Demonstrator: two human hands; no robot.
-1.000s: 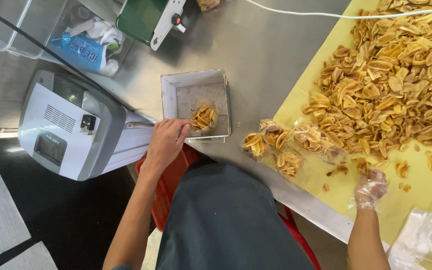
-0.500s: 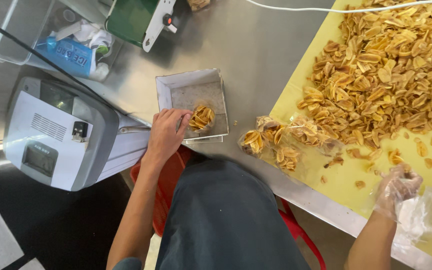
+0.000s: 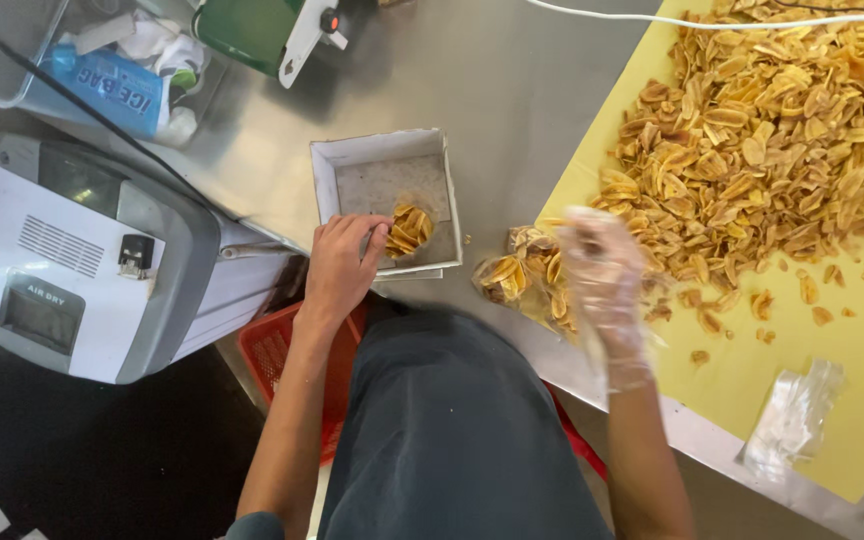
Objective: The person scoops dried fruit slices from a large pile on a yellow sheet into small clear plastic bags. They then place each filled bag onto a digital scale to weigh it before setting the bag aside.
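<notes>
A grey-and-white machine (image 3: 72, 270) stands at the far left beside the steel worktop (image 3: 512, 90). The bare left hand (image 3: 340, 265) rests on the near rim of a shallow white tray (image 3: 377, 160), its grip pinching a small packet of golden, curled chips (image 3: 410, 228) lying inside the tray. Just right, filled packets (image 3: 522, 280) lie on the worktop's edge. The gloved right hand (image 3: 602, 270) hovers beside them, blurred; I cannot tell its grip. Loose chips (image 3: 772, 150) heap on the yellow sheet (image 3: 852, 370).

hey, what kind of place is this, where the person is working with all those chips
Probably a small snack-packing workshop. A big heap of fried chips lies on a yellow sheet over a steel table, the gloved right hand reaches over filled clear bags, and the left hand rests at a small tray.
</notes>
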